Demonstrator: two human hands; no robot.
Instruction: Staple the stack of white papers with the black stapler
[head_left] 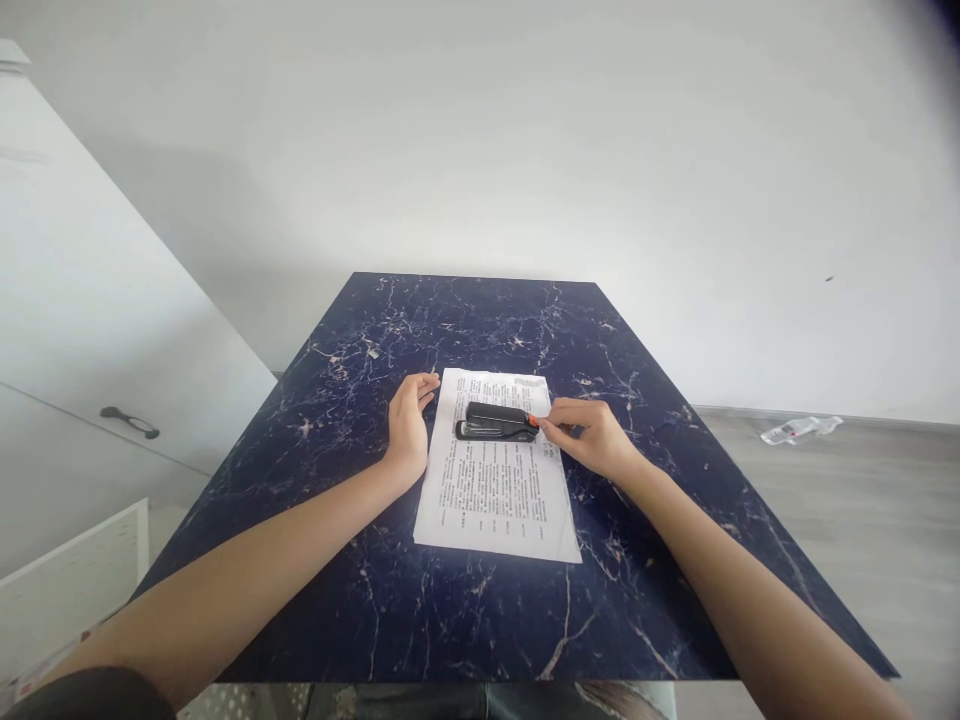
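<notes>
A black stapler [495, 421] with an orange end lies across the upper part of a printed sheet of paper [499, 490] on a dark blue marbled table [360, 590]. My right hand [592, 435] pinches the stapler's orange end with fingertips closed on it. My left hand [409, 428] rests on edge on the table at the paper's left border, fingers extended together and touching the sheet's upper left side.
A small pale scrap [372, 352] lies on the table beyond my left hand. A white cabinet with a dark handle [131, 422] stands to the left. A clear plastic bottle [799, 430] lies on the wooden floor at the right, by the wall.
</notes>
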